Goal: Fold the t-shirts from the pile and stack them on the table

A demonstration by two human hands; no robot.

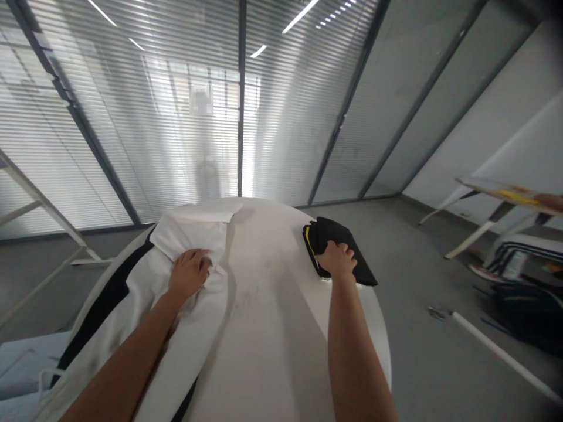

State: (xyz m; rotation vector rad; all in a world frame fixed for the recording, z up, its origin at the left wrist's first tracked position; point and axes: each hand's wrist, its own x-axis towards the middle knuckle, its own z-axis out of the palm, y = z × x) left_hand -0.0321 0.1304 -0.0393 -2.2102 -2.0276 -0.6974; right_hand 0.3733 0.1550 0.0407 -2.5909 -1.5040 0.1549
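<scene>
Nearest the lens, black fabric (109, 299) shows from under the white cloth (197, 334), which runs from the bottom edge up the left of the frame; my left forearm (132, 357) crosses it and hides part. My left hand (189, 272) rests palm down on its creases, fingers close together and slightly bent; whether they pinch any cloth, I cannot tell. Right of centre, my right hand (338, 258) lies over a black folded bundle (334, 231), thumb and fingers spread on top. Between them I see the smudged white tabletop (264, 293). Beyond, a white tube (497, 350) lies on the grey floor (413, 252) at lower right, a white frame (48, 208) stands at left, another table (481, 186) at right, and blinds (285, 129) fill the top.
</scene>
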